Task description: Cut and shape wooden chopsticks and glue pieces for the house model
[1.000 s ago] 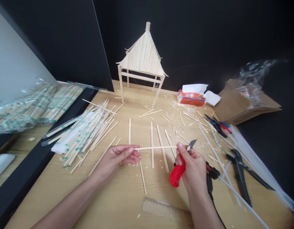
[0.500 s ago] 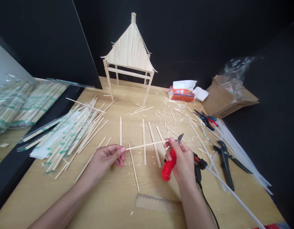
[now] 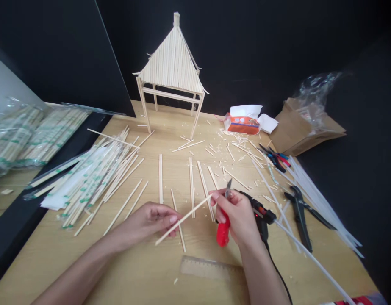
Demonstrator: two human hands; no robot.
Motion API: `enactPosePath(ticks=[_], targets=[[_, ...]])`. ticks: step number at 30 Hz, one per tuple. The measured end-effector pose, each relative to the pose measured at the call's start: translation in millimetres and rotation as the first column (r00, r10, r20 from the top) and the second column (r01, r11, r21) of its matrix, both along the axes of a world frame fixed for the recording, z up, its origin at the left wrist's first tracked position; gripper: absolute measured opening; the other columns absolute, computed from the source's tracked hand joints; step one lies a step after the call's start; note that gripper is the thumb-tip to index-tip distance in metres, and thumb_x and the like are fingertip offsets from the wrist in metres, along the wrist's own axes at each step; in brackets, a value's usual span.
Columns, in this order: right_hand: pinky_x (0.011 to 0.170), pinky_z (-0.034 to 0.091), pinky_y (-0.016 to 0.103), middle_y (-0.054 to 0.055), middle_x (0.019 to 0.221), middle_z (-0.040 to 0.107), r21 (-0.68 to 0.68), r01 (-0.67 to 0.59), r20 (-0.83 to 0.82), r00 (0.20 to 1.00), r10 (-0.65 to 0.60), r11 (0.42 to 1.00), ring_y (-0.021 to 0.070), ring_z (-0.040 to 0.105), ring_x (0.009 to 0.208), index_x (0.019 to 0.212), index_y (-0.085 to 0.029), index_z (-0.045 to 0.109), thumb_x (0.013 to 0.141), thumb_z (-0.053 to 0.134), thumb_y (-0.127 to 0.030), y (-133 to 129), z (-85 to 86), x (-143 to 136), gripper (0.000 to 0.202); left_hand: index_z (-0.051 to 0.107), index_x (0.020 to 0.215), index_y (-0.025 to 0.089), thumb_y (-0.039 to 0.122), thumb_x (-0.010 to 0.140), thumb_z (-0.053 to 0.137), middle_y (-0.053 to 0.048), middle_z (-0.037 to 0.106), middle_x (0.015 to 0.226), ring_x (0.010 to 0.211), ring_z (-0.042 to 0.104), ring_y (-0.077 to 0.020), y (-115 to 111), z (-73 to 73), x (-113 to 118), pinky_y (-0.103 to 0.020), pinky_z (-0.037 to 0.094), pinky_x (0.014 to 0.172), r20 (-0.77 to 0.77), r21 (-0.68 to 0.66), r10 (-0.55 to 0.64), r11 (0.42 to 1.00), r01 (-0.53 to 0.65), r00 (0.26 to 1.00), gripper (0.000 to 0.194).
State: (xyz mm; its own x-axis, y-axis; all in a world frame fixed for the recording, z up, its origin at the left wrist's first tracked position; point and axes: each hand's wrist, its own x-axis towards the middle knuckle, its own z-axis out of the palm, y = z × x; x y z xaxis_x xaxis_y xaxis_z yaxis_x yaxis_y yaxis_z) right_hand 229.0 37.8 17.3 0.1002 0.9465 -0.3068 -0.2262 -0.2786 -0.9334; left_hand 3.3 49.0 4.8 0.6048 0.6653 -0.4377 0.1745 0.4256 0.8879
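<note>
A thin wooden stick (image 3: 195, 208) slants between my hands above the table. My left hand (image 3: 155, 222) has its thumb and fingers closed about the stick's lower part, the near end sticking out below. With thumb and finger, my right hand (image 3: 238, 214) pinches the far end. That same hand also grips a red utility knife (image 3: 223, 231), its blade (image 3: 228, 184) out and pointing up. Under and beyond the hands lie several sticks, such as a pair side by side (image 3: 192, 186) and a single stick (image 3: 178, 222). A clear ruler (image 3: 208, 267) rests in front.
At the back stands a wooden stick house model (image 3: 171, 63). Bagged sticks (image 3: 90, 178) lie left. On the right are a glue gun (image 3: 262, 216) with its cord, black cutters (image 3: 298, 218), pliers (image 3: 273, 159), clear glue sticks (image 3: 322, 203), an orange tissue pack (image 3: 242, 123) and a paper bag (image 3: 303, 129).
The stick has swung from nearly level to a slant, its left end now lower and nearer. My right hand has shifted slightly left, and the left grip sits farther along the stick.
</note>
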Motion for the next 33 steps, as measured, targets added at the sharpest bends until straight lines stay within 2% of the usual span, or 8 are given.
enactPosePath(ticks=[4,7,10,13,16,19,25,33], targets=[[0.033,0.026,0.017,0.000,0.064,0.061,-0.082,-0.213,0.085,0.972,0.220,0.974,0.0038,0.039,0.035,0.079,-0.012,0.064,0.074,0.067,-0.039,-9.7,-1.3,-23.3,0.027,0.064,0.100,0.016,0.044,0.084,0.054,-0.005,0.068,0.079,0.069,0.064,-0.0160,-13.2,-1.8,14.9,-0.025,0.047,0.063,0.109,-0.124,0.099,0.989,-0.085,0.989,0.034],[0.034,0.028,0.018,-0.002,0.061,0.057,-0.126,-0.266,0.152,0.947,0.284,0.956,0.0048,0.040,0.037,0.080,-0.013,0.065,0.074,0.067,-0.041,-14.0,-2.7,-34.1,0.029,0.062,0.087,0.016,0.044,0.083,0.056,0.002,0.057,0.065,0.048,0.049,-0.0067,-19.3,-3.5,23.8,-0.017,0.035,0.045,0.088,-0.154,0.238,0.963,-0.223,0.967,0.029],[0.037,0.029,0.018,-0.004,0.059,0.052,-0.106,-0.297,0.236,0.920,0.314,0.949,0.0058,0.039,0.040,0.084,-0.016,0.064,0.078,0.064,-0.043,-16.2,-2.3,-31.4,0.028,0.059,0.080,0.016,0.043,0.083,0.056,0.006,0.045,0.057,0.043,0.032,-0.0039,-21.1,-2.5,25.4,-0.016,0.024,0.041,0.023,-0.053,0.325,0.945,-0.324,0.945,0.028],[0.042,0.032,0.018,-0.003,0.066,0.053,-0.084,-0.401,0.311,0.859,0.406,0.912,0.0069,0.042,0.046,0.082,-0.018,0.061,0.089,0.048,-0.043,-18.4,2.7,-23.9,0.030,0.063,0.090,0.017,0.042,0.085,0.053,0.005,0.042,0.060,0.049,0.033,-0.0062,-22.4,0.0,23.7,-0.017,0.025,0.045,-0.030,0.089,0.373,0.925,-0.369,0.927,0.027],[0.048,0.033,0.019,-0.003,0.065,0.051,-0.081,-0.554,0.356,0.761,0.543,0.829,0.0075,0.044,0.049,0.076,-0.018,0.057,0.096,0.036,-0.036,-21.1,10.2,-23.1,0.034,0.067,0.095,0.017,0.038,0.086,0.052,0.003,0.046,0.062,0.056,0.040,-0.0096,-25.5,2.0,23.4,-0.019,0.032,0.051,-0.042,0.180,0.371,0.916,-0.358,0.928,0.027],[0.050,0.031,0.020,-0.005,0.058,0.045,-0.047,-0.622,0.426,0.695,0.579,0.781,0.0083,0.042,0.049,0.073,-0.019,0.053,0.096,0.036,-0.030,-23.0,14.3,-28.0,0.031,0.068,0.102,0.018,0.035,0.086,0.052,-0.001,0.057,0.073,0.067,0.047,-0.0129,-29.3,2.7,24.3,-0.022,0.039,0.062,0.002,0.202,0.337,0.922,-0.331,0.941,0.028],[0.055,0.031,0.021,-0.005,0.061,0.047,-0.011,-0.652,0.531,0.639,0.557,0.758,0.0093,0.045,0.056,0.074,-0.018,0.051,0.096,0.036,-0.026,-23.4,11.9,-29.9,0.028,0.061,0.119,0.023,0.034,0.090,0.048,-0.005,0.064,0.102,0.085,0.056,-0.0168,-34.3,-1.5,21.9,-0.025,0.044,0.073,0.027,0.166,0.268,0.949,-0.268,0.963,0.034],[0.055,0.030,0.020,-0.005,0.060,0.046,-0.031,-0.670,0.552,0.607,0.572,0.742,0.0083,0.044,0.055,0.073,-0.019,0.048,0.097,0.034,-0.028,-23.1,8.6,-28.2,0.030,0.060,0.120,0.026,0.030,0.092,0.045,-0.003,0.064,0.113,0.094,0.058,-0.0166,-33.3,-1.6,19.7,-0.026,0.043,0.085,-0.006,0.316,0.207,0.929,-0.195,0.978,0.032]])
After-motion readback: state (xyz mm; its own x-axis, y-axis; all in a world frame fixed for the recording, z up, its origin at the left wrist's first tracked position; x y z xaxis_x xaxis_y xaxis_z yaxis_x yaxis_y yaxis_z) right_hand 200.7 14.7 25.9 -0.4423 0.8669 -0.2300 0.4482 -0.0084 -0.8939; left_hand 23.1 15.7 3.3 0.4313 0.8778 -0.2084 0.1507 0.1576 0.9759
